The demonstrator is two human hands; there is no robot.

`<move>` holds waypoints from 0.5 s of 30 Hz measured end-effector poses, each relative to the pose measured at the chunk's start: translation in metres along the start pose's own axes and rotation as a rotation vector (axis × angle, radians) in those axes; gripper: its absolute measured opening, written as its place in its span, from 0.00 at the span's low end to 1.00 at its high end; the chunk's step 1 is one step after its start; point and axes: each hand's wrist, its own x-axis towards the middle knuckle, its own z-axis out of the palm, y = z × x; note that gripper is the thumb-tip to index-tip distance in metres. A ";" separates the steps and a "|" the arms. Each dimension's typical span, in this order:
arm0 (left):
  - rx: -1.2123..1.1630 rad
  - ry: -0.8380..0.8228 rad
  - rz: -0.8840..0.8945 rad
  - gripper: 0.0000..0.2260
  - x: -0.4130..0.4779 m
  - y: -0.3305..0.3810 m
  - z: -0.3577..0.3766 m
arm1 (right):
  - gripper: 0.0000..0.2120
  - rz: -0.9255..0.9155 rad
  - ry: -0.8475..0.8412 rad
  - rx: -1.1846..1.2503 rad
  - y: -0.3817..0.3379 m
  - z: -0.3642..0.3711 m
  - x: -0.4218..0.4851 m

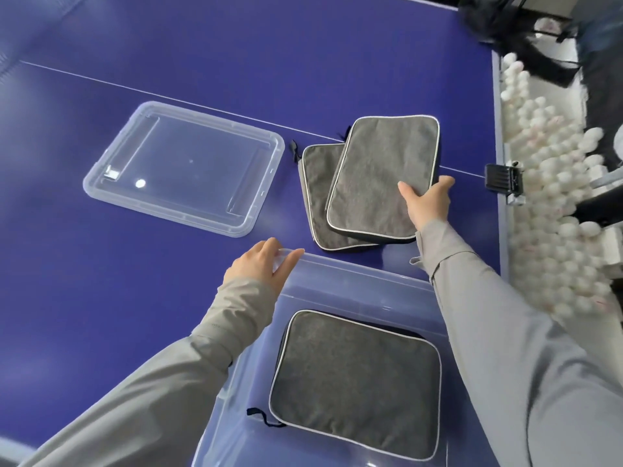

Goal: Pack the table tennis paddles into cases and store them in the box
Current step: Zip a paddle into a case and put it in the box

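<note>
A clear plastic box (pixel 357 274) stands at the near edge of the blue table, and one grey paddle case (pixel 354 382) lies flat inside it. My left hand (pixel 263 264) rests on the box's far left corner, fingers curled over the rim. Beyond the box two more grey cases lie stacked askew: the top case (pixel 377 170) overlaps the lower case (pixel 317 197). My right hand (pixel 428 200) grips the top case at its near right edge, thumb on its face. No bare paddle is in view.
The box's clear lid (pixel 182 166) lies flat to the left of the stacked cases. Along the table's right edge runs a trough full of white balls (pixel 553 203), with a black clamp (pixel 502 183) at the edge. Open blue table (pixel 101 281) spreads to the left.
</note>
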 end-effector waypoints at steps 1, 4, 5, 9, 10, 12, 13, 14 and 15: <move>-0.010 0.000 0.008 0.20 0.000 -0.001 0.000 | 0.29 -0.021 0.006 0.056 -0.009 -0.005 -0.005; -0.173 0.052 0.034 0.16 -0.005 -0.002 -0.002 | 0.31 -0.080 0.000 0.214 -0.039 -0.022 -0.031; -0.269 0.097 0.031 0.15 -0.007 -0.004 -0.005 | 0.32 -0.099 -0.014 0.232 -0.049 -0.027 -0.043; -0.946 0.182 -0.224 0.14 0.003 -0.014 -0.048 | 0.28 -0.176 -0.134 0.309 -0.079 -0.037 -0.102; -1.092 0.106 -0.295 0.15 0.010 -0.018 -0.066 | 0.26 -0.194 -0.170 0.332 -0.085 -0.035 -0.118; -1.227 -0.082 -0.315 0.17 0.022 -0.032 -0.101 | 0.25 -0.212 -0.231 0.342 -0.094 -0.024 -0.152; -1.277 -0.159 -0.289 0.19 0.026 -0.040 -0.115 | 0.25 -0.211 -0.252 0.328 -0.099 -0.014 -0.168; -1.318 -0.222 -0.250 0.22 0.028 -0.049 -0.127 | 0.26 -0.213 -0.268 0.306 -0.103 -0.002 -0.184; -1.347 -0.237 -0.202 0.25 0.029 -0.058 -0.136 | 0.26 -0.223 -0.280 0.281 -0.108 0.012 -0.200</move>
